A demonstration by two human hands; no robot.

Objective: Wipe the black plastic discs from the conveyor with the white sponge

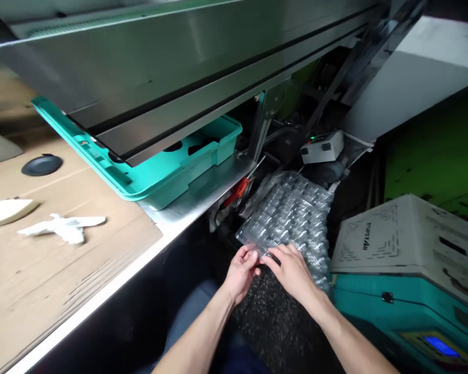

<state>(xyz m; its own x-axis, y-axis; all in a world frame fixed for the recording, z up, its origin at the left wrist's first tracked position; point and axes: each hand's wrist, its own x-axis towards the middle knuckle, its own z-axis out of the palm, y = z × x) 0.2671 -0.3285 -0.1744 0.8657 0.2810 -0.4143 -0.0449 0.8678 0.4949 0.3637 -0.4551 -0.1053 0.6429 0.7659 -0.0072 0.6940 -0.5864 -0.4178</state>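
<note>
The left hand [241, 272] and right hand [290, 270] both pinch the near edge of a clear plastic blister tray [290, 221]; it seems light, thin and slippery, so this flat edge is good for holding.

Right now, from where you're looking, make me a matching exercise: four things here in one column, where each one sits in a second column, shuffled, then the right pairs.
Things:
1. Clear plastic blister tray
2. Teal plastic tray
3. White crumpled scrap
4. Blue display

Places:
A. On the tan board
B. In the front of the teal machine
C. Held at its near edge by the left hand and right hand
D. Partly under the steel panel

Pairs: 1-C, 2-D, 3-A, 4-B.
</note>
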